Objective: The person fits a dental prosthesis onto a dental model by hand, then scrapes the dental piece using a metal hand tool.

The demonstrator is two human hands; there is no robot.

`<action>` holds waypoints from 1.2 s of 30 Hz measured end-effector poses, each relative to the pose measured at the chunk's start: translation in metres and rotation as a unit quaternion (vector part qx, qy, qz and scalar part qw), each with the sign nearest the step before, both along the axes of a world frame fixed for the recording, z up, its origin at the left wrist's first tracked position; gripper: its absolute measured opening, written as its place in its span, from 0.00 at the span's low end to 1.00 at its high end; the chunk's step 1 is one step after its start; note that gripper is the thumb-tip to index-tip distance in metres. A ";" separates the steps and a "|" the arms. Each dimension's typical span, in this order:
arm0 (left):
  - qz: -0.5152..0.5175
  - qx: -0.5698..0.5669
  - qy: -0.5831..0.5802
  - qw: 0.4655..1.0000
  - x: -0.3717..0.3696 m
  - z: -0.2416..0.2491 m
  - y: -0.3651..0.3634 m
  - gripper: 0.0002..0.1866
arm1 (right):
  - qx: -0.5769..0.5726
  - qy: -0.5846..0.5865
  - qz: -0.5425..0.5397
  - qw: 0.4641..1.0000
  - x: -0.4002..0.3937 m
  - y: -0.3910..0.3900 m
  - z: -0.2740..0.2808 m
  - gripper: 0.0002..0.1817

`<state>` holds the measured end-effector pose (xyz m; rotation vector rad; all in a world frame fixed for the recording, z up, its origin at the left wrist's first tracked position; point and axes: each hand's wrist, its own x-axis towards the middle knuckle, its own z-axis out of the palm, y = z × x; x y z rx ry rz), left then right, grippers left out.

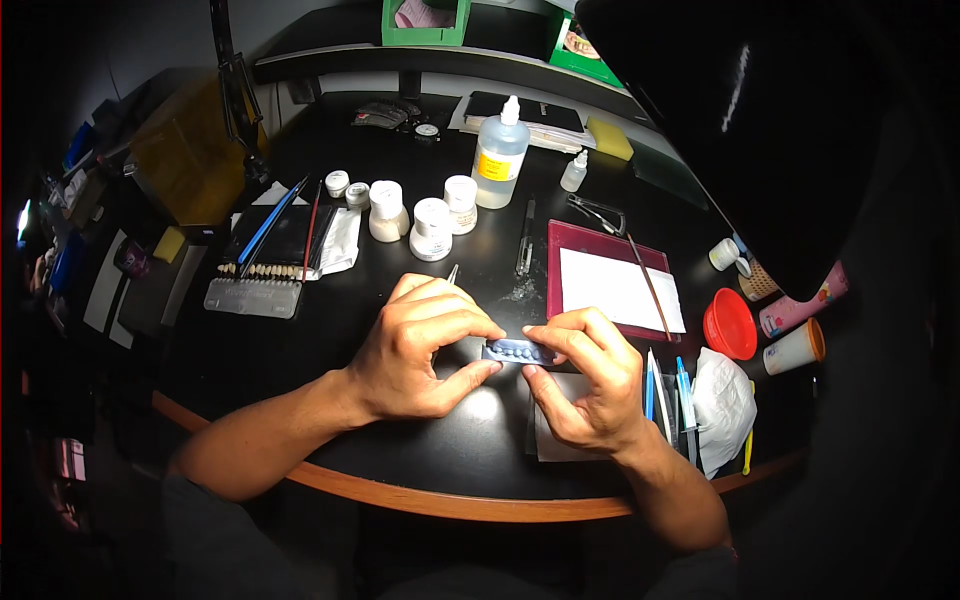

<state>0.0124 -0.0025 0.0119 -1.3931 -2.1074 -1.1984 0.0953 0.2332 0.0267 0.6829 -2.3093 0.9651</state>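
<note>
A small blue-grey strip (pixel 518 351) with a row of rounded, tooth-like bumps is held above the black table near its front. My left hand (pixel 425 350) pinches its left end between thumb and index finger. At the right end, my right hand (pixel 590 380) grips it the same way, thumb below and index finger above. A pointed metal tip (pixel 453 274) shows just behind my left hand. Beyond my right hand lies a dark red tray (pixel 556 290) with a white sheet (pixel 600 290) and a thin brush (pixel 652 288) across it.
White-capped jars (pixel 431 230) and a large bottle (pixel 499 160) stand behind my hands. Brushes (pixel 270 230) and a shade-tab holder (pixel 252 297) lie left. A red bowl (pixel 730 324), a cup (pixel 795 350) and crumpled tissue (pixel 724 410) sit right. A dark panel (pixel 740 130) overhangs upper right.
</note>
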 end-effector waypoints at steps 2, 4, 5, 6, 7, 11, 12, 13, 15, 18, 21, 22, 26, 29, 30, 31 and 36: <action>0.001 -0.020 -0.007 1.000 -0.001 0.001 -0.001 0.17 | -0.002 0.004 0.003 1.000 0.001 -0.001 0.003 0.21; -0.003 -0.029 -0.020 0.999 -0.001 -0.002 -0.001 0.17 | -0.022 0.014 0.015 1.000 0.002 -0.003 0.001 0.24; -0.006 -0.033 -0.025 0.999 -0.001 -0.004 -0.001 0.17 | -0.032 0.020 0.020 0.999 0.002 -0.003 0.001 0.25; -0.007 -0.030 -0.019 0.999 -0.001 -0.005 0.000 0.18 | -0.033 0.029 0.027 0.999 0.002 -0.003 0.001 0.27; -0.007 -0.033 -0.018 0.999 -0.001 -0.005 0.001 0.18 | -0.036 0.038 0.031 0.998 0.001 -0.003 0.001 0.27; -0.011 -0.030 -0.023 0.999 0.001 -0.002 0.001 0.17 | -0.039 0.050 0.038 0.997 0.001 -0.003 0.000 0.26; -0.011 -0.026 -0.023 0.999 0.000 -0.002 0.001 0.17 | -0.037 0.049 0.037 0.997 0.002 -0.004 0.002 0.25; -0.011 -0.012 -0.023 1.000 0.000 -0.002 0.001 0.17 | -0.030 0.036 0.027 0.999 0.002 -0.004 0.003 0.24; -0.014 0.016 -0.022 1.000 -0.001 -0.002 0.001 0.17 | -0.015 0.011 0.006 1.000 0.003 -0.002 0.006 0.21; -0.015 0.031 0.007 0.999 -0.001 -0.001 0.000 0.18 | -0.016 -0.018 0.002 1.000 0.001 -0.001 0.003 0.19; -0.014 0.032 0.012 0.999 0.001 -0.001 0.002 0.14 | -0.010 -0.025 0.005 1.000 0.000 -0.001 0.000 0.16; -0.017 0.029 0.005 0.999 0.000 -0.002 0.002 0.14 | -0.005 -0.032 0.010 0.999 0.000 -0.001 0.000 0.16; -0.012 0.016 0.001 1.000 -0.001 -0.002 0.002 0.12 | 0.007 -0.046 0.025 0.999 0.000 0.001 -0.002 0.14; 0.033 0.002 0.013 0.999 -0.003 0.001 0.001 0.11 | -0.003 -0.039 -0.003 0.999 0.000 0.000 0.001 0.12; 0.055 -0.002 0.015 0.998 -0.003 0.002 -0.001 0.11 | -0.005 -0.029 -0.024 0.999 0.000 0.001 0.001 0.12; 0.082 -0.011 0.010 0.997 -0.004 0.006 -0.003 0.11 | -0.007 -0.020 -0.043 0.999 -0.001 0.002 0.002 0.12; 0.062 0.153 -0.266 0.950 -0.019 0.007 -0.014 0.07 | -0.012 -0.005 -0.072 0.997 0.000 0.004 0.005 0.11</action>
